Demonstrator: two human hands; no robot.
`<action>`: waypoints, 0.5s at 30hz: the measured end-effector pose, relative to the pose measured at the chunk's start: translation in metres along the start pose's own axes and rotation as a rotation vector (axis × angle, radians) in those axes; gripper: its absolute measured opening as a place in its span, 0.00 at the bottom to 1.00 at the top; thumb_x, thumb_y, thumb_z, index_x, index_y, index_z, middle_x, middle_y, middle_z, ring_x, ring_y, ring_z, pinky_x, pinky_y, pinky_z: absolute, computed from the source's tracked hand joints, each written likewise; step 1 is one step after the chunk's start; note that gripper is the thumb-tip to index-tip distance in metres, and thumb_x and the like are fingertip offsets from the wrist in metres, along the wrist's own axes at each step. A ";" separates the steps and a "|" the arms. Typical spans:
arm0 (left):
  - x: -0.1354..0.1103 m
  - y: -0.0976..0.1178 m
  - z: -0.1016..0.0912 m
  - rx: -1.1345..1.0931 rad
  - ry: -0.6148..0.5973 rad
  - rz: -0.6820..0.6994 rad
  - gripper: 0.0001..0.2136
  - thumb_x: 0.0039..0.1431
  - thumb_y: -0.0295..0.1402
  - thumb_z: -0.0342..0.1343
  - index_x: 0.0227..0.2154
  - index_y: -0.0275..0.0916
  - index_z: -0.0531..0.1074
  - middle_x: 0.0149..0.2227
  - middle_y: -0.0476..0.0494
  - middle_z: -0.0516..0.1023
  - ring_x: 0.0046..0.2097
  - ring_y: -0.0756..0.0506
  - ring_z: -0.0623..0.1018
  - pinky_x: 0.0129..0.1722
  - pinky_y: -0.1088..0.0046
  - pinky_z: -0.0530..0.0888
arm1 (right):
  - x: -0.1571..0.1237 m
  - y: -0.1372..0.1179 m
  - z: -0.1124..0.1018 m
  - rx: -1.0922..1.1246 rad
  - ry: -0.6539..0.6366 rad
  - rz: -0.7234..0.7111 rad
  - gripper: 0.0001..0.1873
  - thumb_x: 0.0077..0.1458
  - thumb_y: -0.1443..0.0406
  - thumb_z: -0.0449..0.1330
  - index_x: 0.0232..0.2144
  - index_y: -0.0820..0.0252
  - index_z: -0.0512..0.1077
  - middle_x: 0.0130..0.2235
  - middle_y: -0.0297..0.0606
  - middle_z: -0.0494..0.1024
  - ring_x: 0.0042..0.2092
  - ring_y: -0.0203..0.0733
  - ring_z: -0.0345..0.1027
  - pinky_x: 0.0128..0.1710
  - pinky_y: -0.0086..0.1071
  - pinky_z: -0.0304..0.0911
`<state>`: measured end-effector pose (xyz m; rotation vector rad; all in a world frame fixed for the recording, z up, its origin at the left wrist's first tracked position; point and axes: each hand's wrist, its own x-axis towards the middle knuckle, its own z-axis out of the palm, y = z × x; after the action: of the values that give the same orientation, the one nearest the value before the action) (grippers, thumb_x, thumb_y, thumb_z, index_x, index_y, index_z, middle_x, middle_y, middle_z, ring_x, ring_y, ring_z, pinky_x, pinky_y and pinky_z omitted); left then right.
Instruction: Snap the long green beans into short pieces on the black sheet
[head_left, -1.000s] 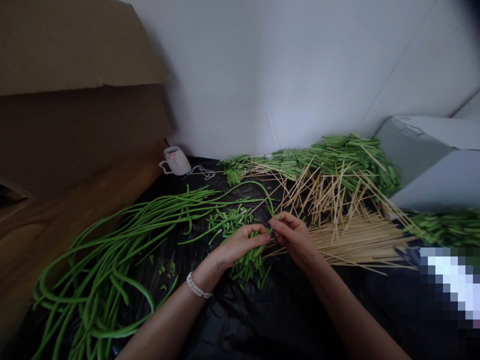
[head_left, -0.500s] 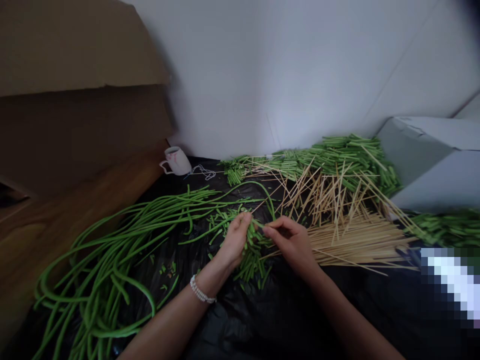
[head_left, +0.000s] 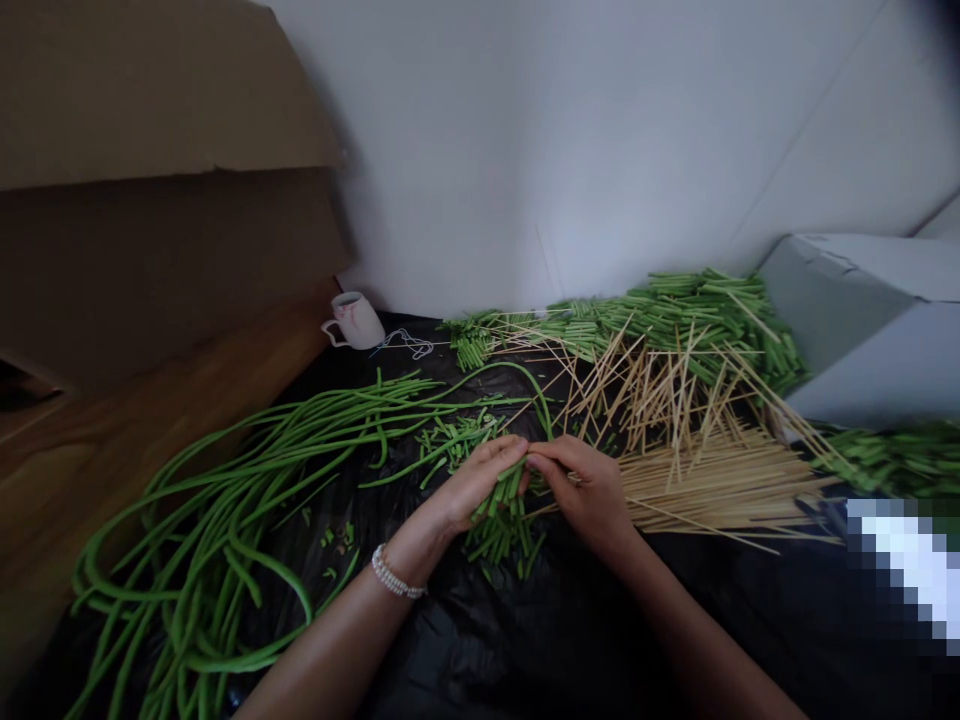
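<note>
My left hand and my right hand meet at the fingertips in the middle of the view, both closed. Between them they pinch the end of a long green bean, which arcs up and back to the left. Whatever else my left palm holds is hidden. Short cut bean pieces lie just under my left hand, and more cut pieces are scattered behind it. To the left spreads a heap of uncut long beans.
Thin wooden skewers lie at the right, some crossed on top. Stacked bean bundles line the wall. A white mug and white cord stand behind. Cardboard boxes are at left; a pale box is at right. Black plastic sheeting lies underneath.
My left hand has moved right and its fingertips now touch those of my right hand on the bean. My right hand has barely shifted.
</note>
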<state>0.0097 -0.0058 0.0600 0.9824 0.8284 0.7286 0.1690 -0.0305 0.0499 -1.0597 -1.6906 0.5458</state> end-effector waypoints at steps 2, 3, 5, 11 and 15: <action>0.000 -0.001 -0.002 0.058 -0.044 -0.002 0.17 0.56 0.48 0.57 0.27 0.38 0.68 0.19 0.52 0.67 0.17 0.55 0.59 0.15 0.78 0.53 | -0.002 0.004 0.001 -0.144 -0.010 -0.107 0.12 0.62 0.66 0.53 0.40 0.54 0.77 0.33 0.38 0.77 0.35 0.40 0.70 0.38 0.34 0.65; 0.000 -0.001 -0.003 0.075 -0.049 0.005 0.17 0.56 0.48 0.57 0.27 0.38 0.68 0.19 0.53 0.67 0.17 0.55 0.59 0.15 0.78 0.54 | -0.003 0.007 0.002 -0.214 -0.025 -0.148 0.14 0.63 0.67 0.51 0.42 0.55 0.76 0.33 0.39 0.77 0.36 0.40 0.70 0.38 0.34 0.66; 0.000 0.000 -0.005 0.098 -0.038 0.042 0.16 0.55 0.47 0.59 0.27 0.38 0.68 0.20 0.53 0.67 0.18 0.55 0.60 0.17 0.78 0.56 | -0.005 0.011 0.003 -0.355 -0.067 -0.221 0.17 0.63 0.70 0.47 0.46 0.58 0.73 0.34 0.41 0.75 0.36 0.41 0.69 0.38 0.33 0.66; 0.000 0.003 -0.006 0.184 -0.029 0.064 0.17 0.58 0.47 0.56 0.24 0.37 0.67 0.21 0.51 0.68 0.20 0.54 0.63 0.20 0.78 0.58 | -0.005 0.015 0.006 -0.740 -0.204 -0.355 0.13 0.61 0.74 0.48 0.38 0.59 0.71 0.32 0.41 0.73 0.34 0.42 0.66 0.35 0.34 0.62; -0.001 0.003 -0.003 0.217 -0.036 0.048 0.19 0.59 0.48 0.54 0.23 0.38 0.66 0.21 0.51 0.67 0.20 0.54 0.62 0.20 0.78 0.58 | -0.006 0.012 0.011 -0.790 -0.214 -0.316 0.11 0.58 0.74 0.49 0.28 0.57 0.66 0.28 0.38 0.70 0.30 0.40 0.63 0.29 0.33 0.55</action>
<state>0.0059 -0.0043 0.0615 1.2093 0.8673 0.6695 0.1644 -0.0278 0.0335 -1.2567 -2.2872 -0.2602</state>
